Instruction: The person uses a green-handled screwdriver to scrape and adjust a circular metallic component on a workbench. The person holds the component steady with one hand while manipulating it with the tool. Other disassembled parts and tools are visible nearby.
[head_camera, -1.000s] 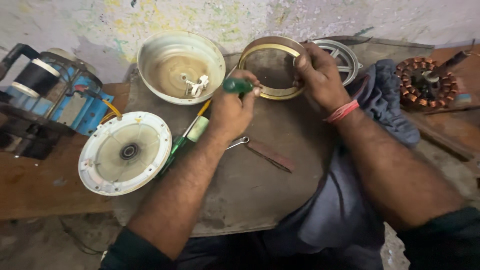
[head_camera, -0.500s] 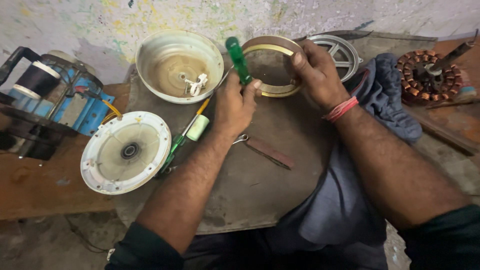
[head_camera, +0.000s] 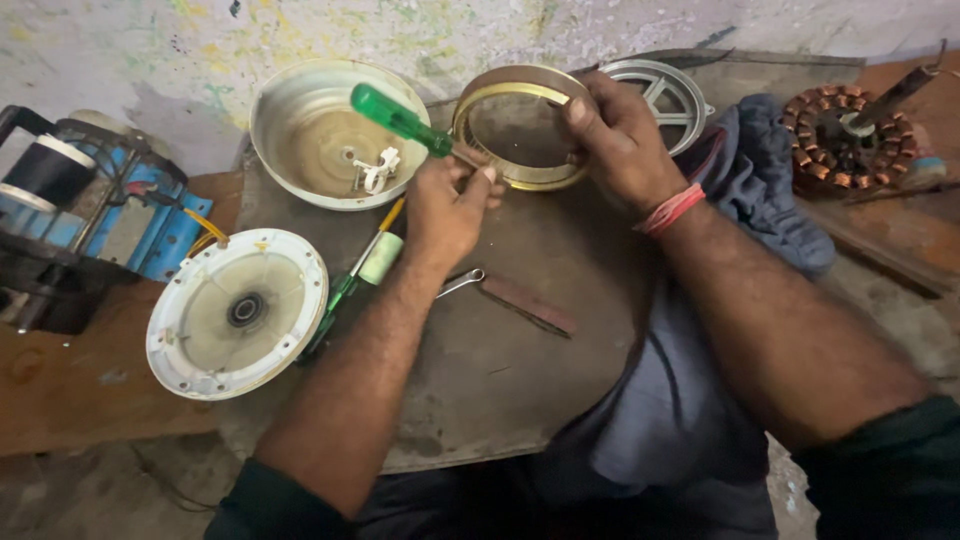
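My left hand (head_camera: 450, 205) grips a green-handled screwdriver (head_camera: 395, 117), its handle slanting up to the left and its tip at the near rim of a brass-coloured metal ring (head_camera: 520, 180). My right hand (head_camera: 620, 140) holds that ring by its right side, fingers curled over the rim, a red thread band on the wrist. The ring rests on a grey round metal plate (head_camera: 500, 340).
A cream metal bowl-shaped cover (head_camera: 310, 140) with a small white part lies at the back left. A white round cover (head_camera: 235, 312) lies left, a second green and yellow screwdriver (head_camera: 360, 270) beside it. A spanner (head_camera: 462, 283), a spoked metal cover (head_camera: 670, 95), a copper-wound stator (head_camera: 850, 135), a blue machine (head_camera: 100, 215).
The screwdriver handle has swung from upright to slanting leftward, and my left hand has shifted a little toward the ring's near rim. My right hand stays on the ring.
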